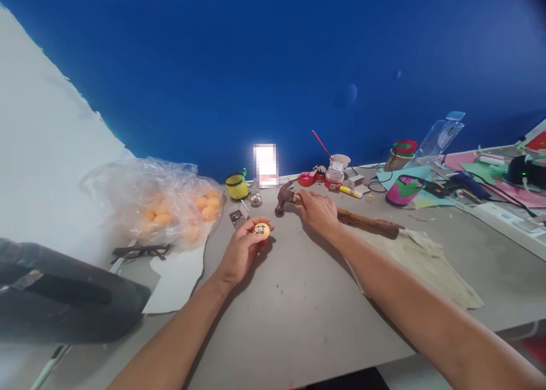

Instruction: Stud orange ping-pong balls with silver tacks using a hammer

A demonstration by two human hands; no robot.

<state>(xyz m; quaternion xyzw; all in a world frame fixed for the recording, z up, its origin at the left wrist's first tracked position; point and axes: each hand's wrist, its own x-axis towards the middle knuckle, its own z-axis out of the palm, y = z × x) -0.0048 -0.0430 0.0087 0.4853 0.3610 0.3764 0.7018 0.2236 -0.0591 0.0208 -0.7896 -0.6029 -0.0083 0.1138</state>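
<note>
My left hand [244,248] is closed around an orange ping-pong ball [261,231] that has a dark and silvery patch on its near side. Over the handle of a claw hammer [367,222], close behind its head, my right hand [318,211] is wrapped. The hammer lies across the table with its head toward the left. Just beyond my left hand are a small dark flat piece [238,219] with shiny bits on it and a crumpled silvery lump [256,199].
A clear plastic bag [164,177] of orange balls is at left, with glasses [140,251] and a dark cylinder [68,293] nearer. A beige cloth [430,276] lies right. Behind stand a yellow pot [236,186], a paper cup [340,161] and a bottle [441,137]; a power strip [507,225] sits far right.
</note>
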